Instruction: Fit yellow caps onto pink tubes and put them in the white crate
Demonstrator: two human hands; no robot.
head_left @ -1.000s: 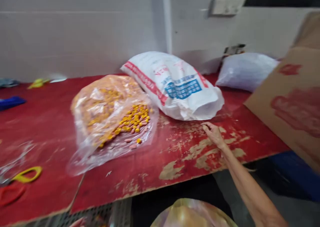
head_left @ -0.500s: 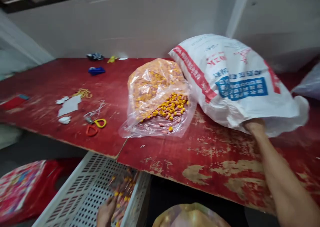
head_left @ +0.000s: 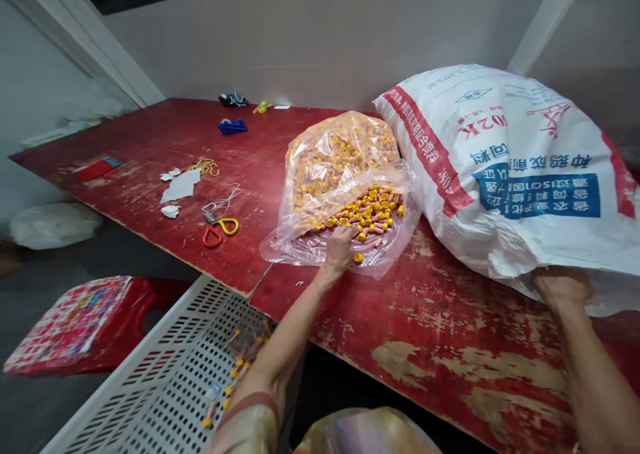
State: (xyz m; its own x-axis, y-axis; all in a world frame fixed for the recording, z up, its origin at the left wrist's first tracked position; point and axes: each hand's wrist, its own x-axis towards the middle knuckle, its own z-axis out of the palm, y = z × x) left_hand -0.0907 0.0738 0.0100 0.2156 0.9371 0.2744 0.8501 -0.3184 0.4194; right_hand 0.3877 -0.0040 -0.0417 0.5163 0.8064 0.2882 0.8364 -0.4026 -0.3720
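My left hand is at the mouth of a clear plastic bag, its fingers drawn together against the small pink pieces with yellow caps that spill there. Whether a piece is between the fingertips is hidden. Over on the right, my right hand reaches into the open end of a big white woven sack with red and blue print. Its fingers are out of sight inside, so what they hold does not show. The full sack leans beside the clear bag.
Scissors, white paper scraps, yellow bands and a blue tape dispenser lie on the worn red table. Below its front edge stands a white crate with capped pieces inside, near a red stool.
My left hand has risen from the crate to the mouth of the clear bag. My right hand stays in the sack's opening. The view has shifted left.
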